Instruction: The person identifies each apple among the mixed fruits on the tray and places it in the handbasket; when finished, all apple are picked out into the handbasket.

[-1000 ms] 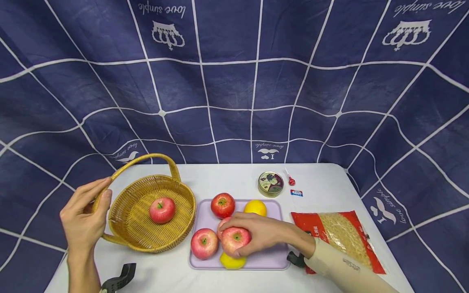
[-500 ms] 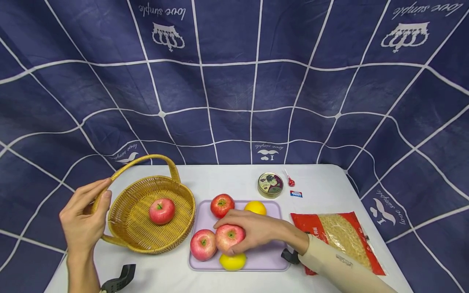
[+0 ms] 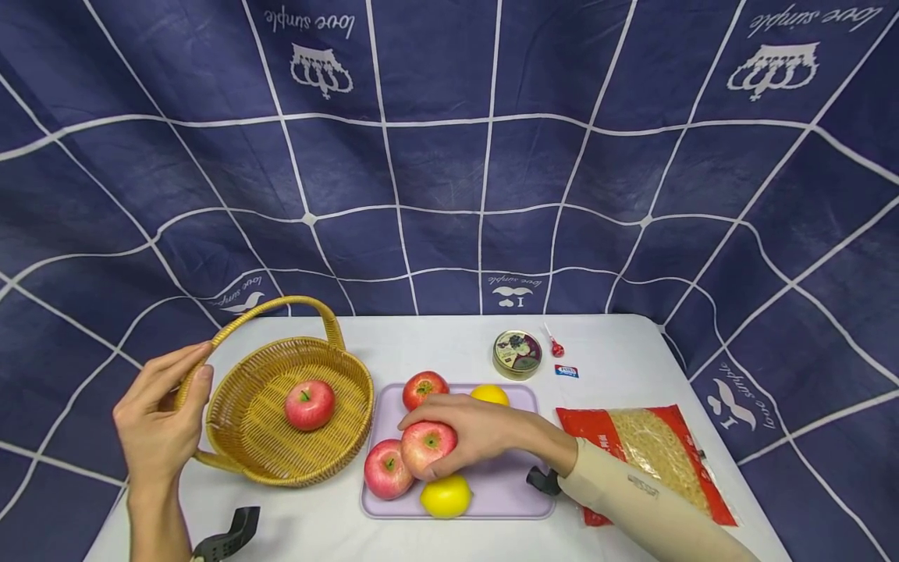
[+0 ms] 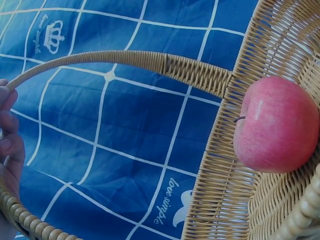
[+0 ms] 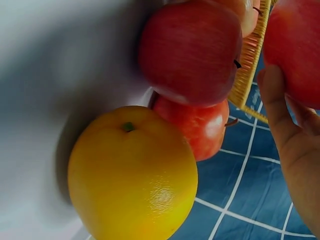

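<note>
My left hand (image 3: 160,410) grips the raised handle (image 3: 274,304) of a round wicker basket (image 3: 295,468). Inside the basket lies one red apple (image 3: 310,405), seen large in the left wrist view. My right hand (image 3: 477,429) holds a pink-red apple (image 3: 428,446) above the lilac tray (image 3: 506,499); thumb and fingers clasp its side in the right wrist view. A second apple (image 3: 388,470) sits at the tray's left, another (image 3: 421,385) at its back. The right wrist view also has a dark red apple (image 5: 192,55), hidden under my hand in the head view.
A lemon (image 3: 446,497) lies at the tray's front and an orange (image 5: 132,175) at its back. Beyond the tray stand a round tin (image 3: 517,353), a lollipop (image 3: 556,348) and a small packet (image 3: 566,371). A red pasta bag (image 3: 653,445) lies to the right.
My right hand has moved left with the apple in it, towards the basket, uncovering more of the lemon. The left hand and basket have stayed in place.
</note>
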Motion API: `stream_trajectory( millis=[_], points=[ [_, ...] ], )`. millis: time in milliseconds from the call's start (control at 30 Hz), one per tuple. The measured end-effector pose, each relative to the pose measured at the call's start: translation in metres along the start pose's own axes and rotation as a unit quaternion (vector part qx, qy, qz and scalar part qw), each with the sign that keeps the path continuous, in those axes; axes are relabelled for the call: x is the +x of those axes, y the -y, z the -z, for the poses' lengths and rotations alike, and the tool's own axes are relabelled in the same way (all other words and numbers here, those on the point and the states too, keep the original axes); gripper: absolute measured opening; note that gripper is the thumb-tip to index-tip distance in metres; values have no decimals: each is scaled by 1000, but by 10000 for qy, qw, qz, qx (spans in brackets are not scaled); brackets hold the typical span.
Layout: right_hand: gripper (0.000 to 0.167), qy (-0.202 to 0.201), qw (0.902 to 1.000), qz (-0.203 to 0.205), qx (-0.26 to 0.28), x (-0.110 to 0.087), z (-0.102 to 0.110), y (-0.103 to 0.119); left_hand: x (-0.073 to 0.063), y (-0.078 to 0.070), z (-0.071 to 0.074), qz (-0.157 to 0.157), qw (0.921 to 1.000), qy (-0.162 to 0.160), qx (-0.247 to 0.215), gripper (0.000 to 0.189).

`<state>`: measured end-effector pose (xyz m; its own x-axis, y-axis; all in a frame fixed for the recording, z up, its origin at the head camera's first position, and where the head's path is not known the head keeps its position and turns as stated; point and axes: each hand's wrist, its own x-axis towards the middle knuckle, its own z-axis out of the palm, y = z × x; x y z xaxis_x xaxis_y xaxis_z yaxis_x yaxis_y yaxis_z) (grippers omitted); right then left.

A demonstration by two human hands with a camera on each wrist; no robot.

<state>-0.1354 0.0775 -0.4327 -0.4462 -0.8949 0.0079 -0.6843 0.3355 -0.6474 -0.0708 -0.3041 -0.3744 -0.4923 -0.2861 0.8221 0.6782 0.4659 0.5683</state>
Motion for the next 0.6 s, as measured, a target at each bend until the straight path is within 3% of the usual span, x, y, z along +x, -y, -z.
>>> stream_trajectory(
  millis=[267, 600],
  points=[
    [62, 20, 9999, -114, -59, 6, 3, 4, 0, 0, 0, 19, 10000, 0, -21, 21],
    [63, -72, 9998, 125, -153, 16, 7, 7, 0, 0, 0, -16, 10000, -37, -89, 21]
  ],
)
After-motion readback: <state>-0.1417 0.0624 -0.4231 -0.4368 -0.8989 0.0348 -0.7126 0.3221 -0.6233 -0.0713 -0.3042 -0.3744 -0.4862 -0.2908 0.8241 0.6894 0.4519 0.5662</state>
